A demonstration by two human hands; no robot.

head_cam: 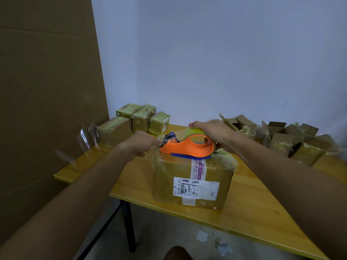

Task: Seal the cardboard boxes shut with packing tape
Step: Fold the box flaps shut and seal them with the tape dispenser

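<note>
The table (249, 209) runs under both hands w/ one box (193, 182) directly beneath them, label side toward the person. Past the left hand (141, 144) sit taped boxes (135, 121); past the right hand (214, 133), open boxes (285, 137) w/ flaps up. A few loose tape strips (84, 137) hang off the table edge left of the left hand.

The dispenser (187, 146) rests on the box top between the hands. Right hand wraps over the tape roll (197, 131), fingers curled through the orange ring. Left hand is at the cutter end, fingers curled and pinching the tape end (159, 145), though the exact pinch is blurred.

Risks, as I judge them:
- Box top already looks crinkled w/ wrinkled tape near the left hand; another pull at an angle prob. adds folds instead of a flat seal.
- Tape end could stick to itself or to the left fingers if slack forms.
- Cutter blade is right beside the left fingertips: a jerk from the right hand could nick them.
- Nothing holds the box down except the dispenser's weight, so a hard pull may drag it toward the table edge.
</note>
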